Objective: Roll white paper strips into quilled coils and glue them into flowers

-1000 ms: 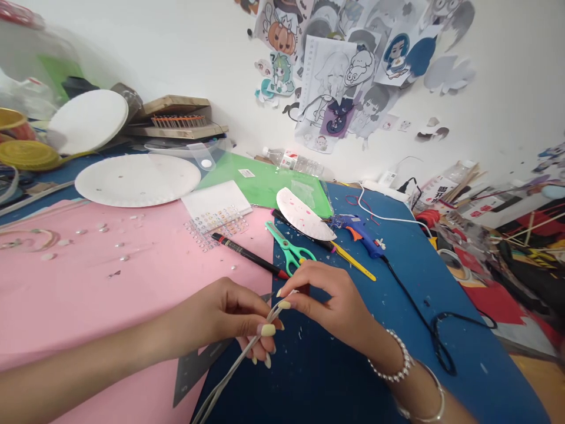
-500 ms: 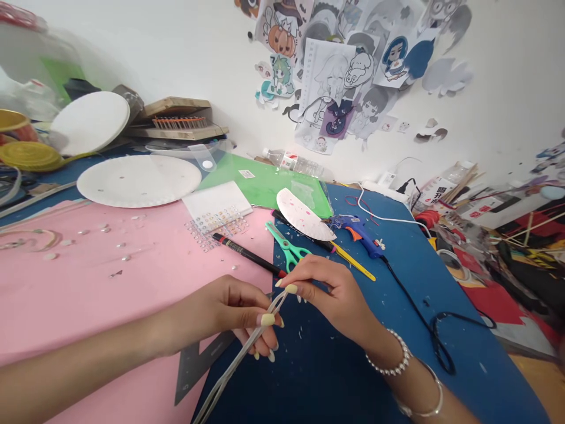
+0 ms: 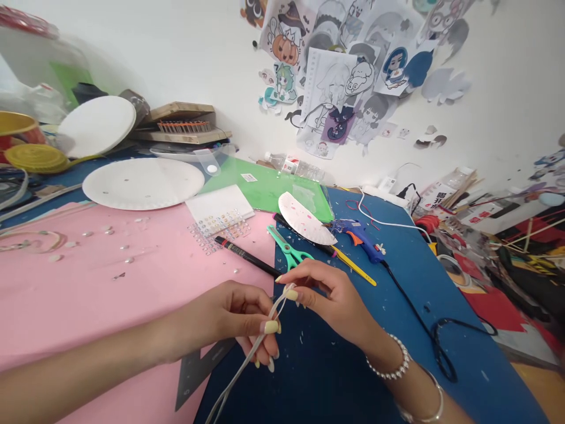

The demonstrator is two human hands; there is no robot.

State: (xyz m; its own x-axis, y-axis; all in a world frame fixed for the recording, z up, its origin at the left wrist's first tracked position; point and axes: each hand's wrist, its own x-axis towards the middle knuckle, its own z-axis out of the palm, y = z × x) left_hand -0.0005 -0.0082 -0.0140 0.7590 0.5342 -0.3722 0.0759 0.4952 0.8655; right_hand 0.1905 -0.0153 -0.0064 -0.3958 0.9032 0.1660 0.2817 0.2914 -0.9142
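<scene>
A doubled white cord [image 3: 241, 372] runs up from the bottom edge into both hands. My left hand [image 3: 247, 321] pinches its strands between thumb and fingers, over the seam of pink sheet and blue mat. At the cord's upper end, my right hand [image 3: 324, 297] has thumb and forefinger closed on the looped tip. Just beyond the fingers lie green-handled scissors [image 3: 289, 250] and a black marker [image 3: 247, 257]. Under my left wrist a dark set square [image 3: 194, 371] is partly hidden.
A blue glue gun [image 3: 364, 241] with a black cable lies at right, near a yellow-handled tool [image 3: 357, 268] and a folded paper plate [image 3: 304, 219]. White plates [image 3: 143, 184], rhinestone sheets [image 3: 220, 227] and loose beads are at left. A plastic bottle [image 3: 295, 166] lies by the wall.
The looped tip of the cord now sits deeper in my right fingertips, and its strands bow slightly apart between the hands. The whole view has shifted a little.
</scene>
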